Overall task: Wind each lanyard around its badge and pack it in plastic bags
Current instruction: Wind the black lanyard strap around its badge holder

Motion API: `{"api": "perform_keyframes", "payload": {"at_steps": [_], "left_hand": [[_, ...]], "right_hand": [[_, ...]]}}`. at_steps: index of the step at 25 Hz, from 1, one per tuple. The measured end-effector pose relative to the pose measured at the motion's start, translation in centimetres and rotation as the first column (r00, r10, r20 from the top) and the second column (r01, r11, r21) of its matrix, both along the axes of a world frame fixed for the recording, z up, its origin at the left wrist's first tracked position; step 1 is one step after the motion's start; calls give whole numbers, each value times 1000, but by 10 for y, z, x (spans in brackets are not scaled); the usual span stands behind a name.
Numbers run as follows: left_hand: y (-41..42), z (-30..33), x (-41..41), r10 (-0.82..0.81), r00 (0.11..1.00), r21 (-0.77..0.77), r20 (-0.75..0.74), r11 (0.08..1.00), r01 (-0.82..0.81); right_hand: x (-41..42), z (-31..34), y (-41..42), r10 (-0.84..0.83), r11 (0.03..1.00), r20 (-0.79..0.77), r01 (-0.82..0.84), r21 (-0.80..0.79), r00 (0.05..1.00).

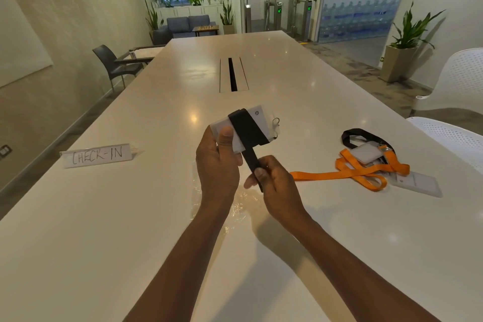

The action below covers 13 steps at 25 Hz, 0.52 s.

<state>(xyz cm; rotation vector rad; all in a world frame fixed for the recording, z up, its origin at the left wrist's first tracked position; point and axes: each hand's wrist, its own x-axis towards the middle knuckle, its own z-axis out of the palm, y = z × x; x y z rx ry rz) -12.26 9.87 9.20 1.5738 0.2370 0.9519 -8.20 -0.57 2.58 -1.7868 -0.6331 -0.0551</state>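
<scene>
My left hand [218,162] grips a white badge [257,115] above the table, thumb pressed on its face. A black lanyard [247,129] is wound in several turns around the badge's middle. My right hand [271,178] pinches the lanyard's loose end just below the badge. A small metal clip [275,121] sticks out at the badge's right side. Clear plastic bags [235,206] lie flat on the table under my hands. To the right lies a heap of badges with an orange lanyard [350,174] and another black lanyard [360,136].
A long white table [156,217] runs away from me, with a cable slot [232,74] in its middle. A folded paper sign reading CHECK-IN [96,157] stands at the left. White perforated chairs [457,86] stand at the right edge.
</scene>
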Motion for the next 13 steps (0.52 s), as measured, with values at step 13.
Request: {"api": "perform_keyframes", "payload": {"at_steps": [13], "left_hand": [[7, -47, 12, 228, 974, 193, -12, 956, -221]], "right_hand": [[-26, 39, -12, -65, 997, -117, 60, -46, 991]]}}
